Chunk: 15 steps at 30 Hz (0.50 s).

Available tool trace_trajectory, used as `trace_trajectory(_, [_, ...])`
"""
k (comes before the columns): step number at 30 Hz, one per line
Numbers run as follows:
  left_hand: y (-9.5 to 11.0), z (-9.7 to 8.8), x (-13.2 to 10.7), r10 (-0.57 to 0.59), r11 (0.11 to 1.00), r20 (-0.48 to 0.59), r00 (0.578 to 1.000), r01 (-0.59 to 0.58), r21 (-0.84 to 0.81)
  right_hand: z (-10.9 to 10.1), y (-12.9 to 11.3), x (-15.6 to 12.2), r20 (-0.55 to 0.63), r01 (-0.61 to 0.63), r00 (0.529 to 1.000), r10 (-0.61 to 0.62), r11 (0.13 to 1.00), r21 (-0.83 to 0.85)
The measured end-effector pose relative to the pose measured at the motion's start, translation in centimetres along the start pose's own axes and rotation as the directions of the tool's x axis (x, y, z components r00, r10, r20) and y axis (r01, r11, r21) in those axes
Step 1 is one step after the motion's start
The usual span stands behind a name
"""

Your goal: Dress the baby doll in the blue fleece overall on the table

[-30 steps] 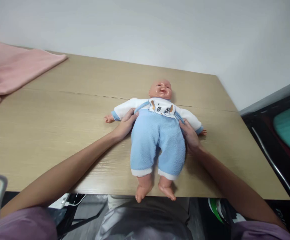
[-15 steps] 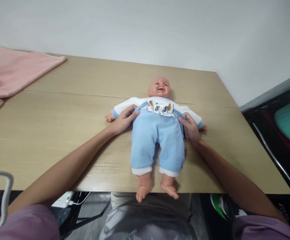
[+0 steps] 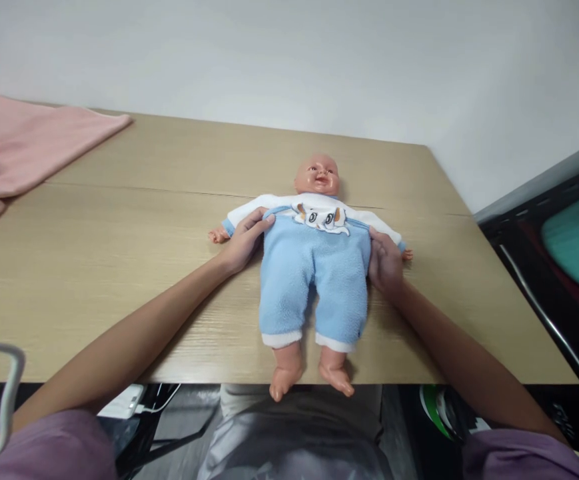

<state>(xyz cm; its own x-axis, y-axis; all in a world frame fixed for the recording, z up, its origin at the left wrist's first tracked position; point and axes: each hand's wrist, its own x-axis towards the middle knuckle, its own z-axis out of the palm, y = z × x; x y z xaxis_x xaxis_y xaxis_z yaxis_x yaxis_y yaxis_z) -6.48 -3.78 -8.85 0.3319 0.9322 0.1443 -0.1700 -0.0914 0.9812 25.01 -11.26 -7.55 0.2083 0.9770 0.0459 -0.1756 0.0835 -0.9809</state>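
Note:
A baby doll (image 3: 318, 175) lies on its back on the wooden table (image 3: 119, 220), head away from me, bare feet over the near edge. It wears a white top with a printed face and light blue fleece trousers (image 3: 314, 280). My left hand (image 3: 246, 239) grips the trousers' waistband at the doll's right side, fingers curled over the edge. At the other side my right hand (image 3: 384, 261) pinches the waistband, just below the doll's sleeve. Both hands hold the waistband high on the doll's chest.
A pink cloth (image 3: 24, 150) lies on the table's far left corner. A white wall runs behind the table. To the right, past the table's edge, stands a dark unit with a teal object (image 3: 576, 250). A white curved bar (image 3: 4, 400) shows at the lower left.
Both hands have slid the trousers' waistband up the doll's body toward its chest. The doll has shifted slightly away from me.

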Motion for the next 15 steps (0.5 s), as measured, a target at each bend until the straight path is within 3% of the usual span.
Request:
trace_trajectory(5, [-0.4, 0.7, 0.0, 0.023, 0.999, -0.070, 0.997, -0.026, -0.042, 0.0, 0.4, 0.5, -0.002, -0.002, 1.000, 0.002, 1.000, -0.014])
trace_trajectory(11, [-0.1, 0.7, 0.1, 0.090, 0.990, -0.123, 0.988, -0.076, 0.117, -0.2, 1.4, 0.3, 0.029, 0.084, 0.996, -0.080, 0.961, -0.263])
trace_trajectory(15, [-0.1, 0.8, 0.1, 0.145, 0.979, -0.177, 0.974, -0.116, 0.165, -0.3, 1.9, 0.0, -0.012, 0.157, 0.985, -0.172, 0.920, -0.358])
